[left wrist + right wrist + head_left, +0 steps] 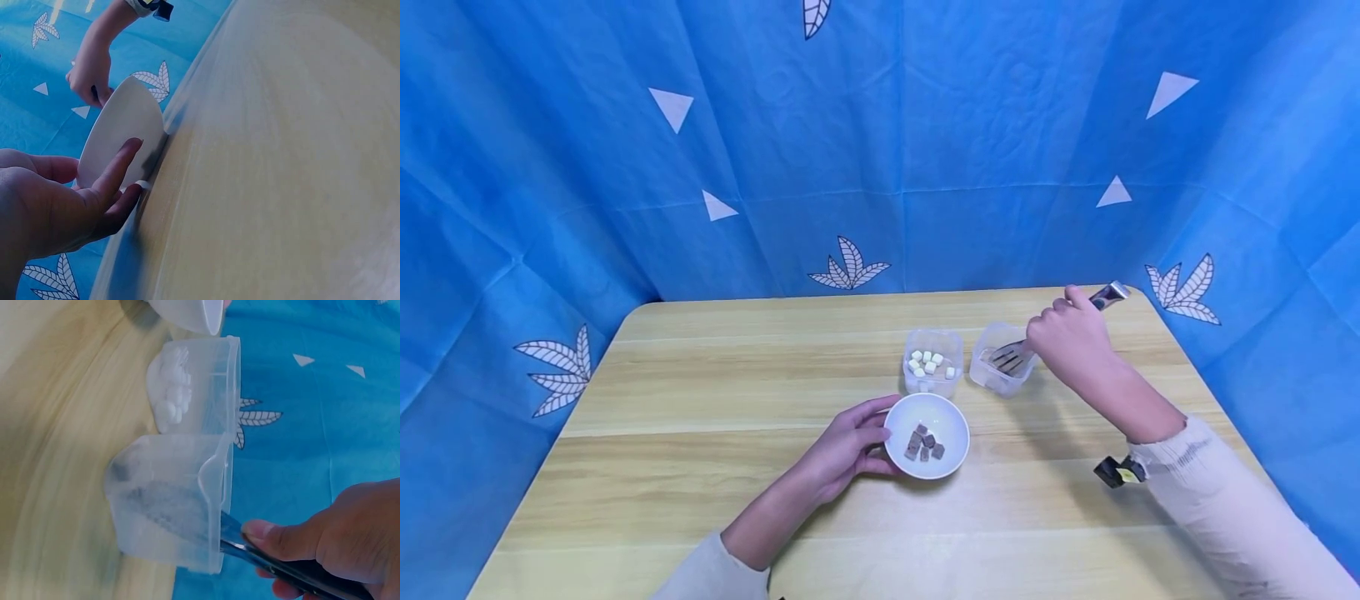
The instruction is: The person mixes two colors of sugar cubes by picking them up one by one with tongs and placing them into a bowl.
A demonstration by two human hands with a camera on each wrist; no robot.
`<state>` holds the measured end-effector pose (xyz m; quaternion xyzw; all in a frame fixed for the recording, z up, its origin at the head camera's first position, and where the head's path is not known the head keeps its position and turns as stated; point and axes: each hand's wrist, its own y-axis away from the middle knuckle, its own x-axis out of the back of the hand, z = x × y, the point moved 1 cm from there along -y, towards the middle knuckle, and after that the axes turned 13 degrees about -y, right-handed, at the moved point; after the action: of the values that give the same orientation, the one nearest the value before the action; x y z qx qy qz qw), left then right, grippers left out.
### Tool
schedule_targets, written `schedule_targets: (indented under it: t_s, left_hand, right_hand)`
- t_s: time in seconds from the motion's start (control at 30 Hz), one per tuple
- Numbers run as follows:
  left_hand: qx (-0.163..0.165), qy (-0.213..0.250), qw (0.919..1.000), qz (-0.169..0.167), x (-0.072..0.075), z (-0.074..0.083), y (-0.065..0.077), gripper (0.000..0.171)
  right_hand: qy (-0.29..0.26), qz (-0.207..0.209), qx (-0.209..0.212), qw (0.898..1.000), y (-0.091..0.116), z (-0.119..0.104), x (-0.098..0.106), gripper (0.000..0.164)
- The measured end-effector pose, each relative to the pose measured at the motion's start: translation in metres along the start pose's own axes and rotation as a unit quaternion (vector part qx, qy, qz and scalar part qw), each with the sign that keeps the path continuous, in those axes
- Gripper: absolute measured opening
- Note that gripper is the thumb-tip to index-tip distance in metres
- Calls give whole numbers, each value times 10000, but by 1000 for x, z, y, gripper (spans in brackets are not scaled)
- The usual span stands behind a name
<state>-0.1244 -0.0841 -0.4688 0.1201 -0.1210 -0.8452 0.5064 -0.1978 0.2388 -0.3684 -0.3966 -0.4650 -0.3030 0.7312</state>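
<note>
My left hand (844, 450) holds a white bowl (953, 437) by its left side, fingers at its outer wall and under it in the left wrist view. Several brown cubes (914, 447) lie inside the bowl. With my right hand (1071, 335) I grip the black handle of a slotted spatula (1009, 357). Its metal head slants down into a clear plastic container (134, 540) and shows blurred through the wall in the right wrist view. Left of that container stands a second clear container (951, 337), with several white cubes (930, 367) in it.
The bowl is just in front of the container with the white cubes. All of this is over a light wood table (700, 433). A blue curtain (985, 125) with leaf and triangle prints hangs behind and at both sides of the table.
</note>
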Motion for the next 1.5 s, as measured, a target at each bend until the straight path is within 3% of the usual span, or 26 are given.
schedule_targets:
  t_s: [0.13, 0.53, 0.7, 0.97, 1.17, 1.5]
  left_hand:
    - [-7, 23, 10000, -10, 1, -1, 1, 59]
    - [11, 28, 10000, -26, 2, 0, 3, 59]
    - [47, 35, 10000, 16, 2, 0, 2, 59]
    - [17, 55, 10000, 6, 1, 0, 2, 59]
    - [10, 53, 10000, 5, 0, 0, 2, 59]
    - [-12, 57, 10000, -29, 0, 0, 1, 59]
  right_hand:
    - [-202, 271, -97, 9994, 8, 5, -4, 56]
    - [-806, 1422, -36, 9866, 33, 9, -10, 38]
    - [-1081, 1441, -91, 9836, 42, 8, -12, 23]
    - [-1260, 1663, -105, 9779, 52, 6, -16, 19]
    - [-1498, 1559, -409, 9755, 56, 4, -16, 17]
    - [-1895, 1661, -951, 9630, 61, -1, -16, 18]
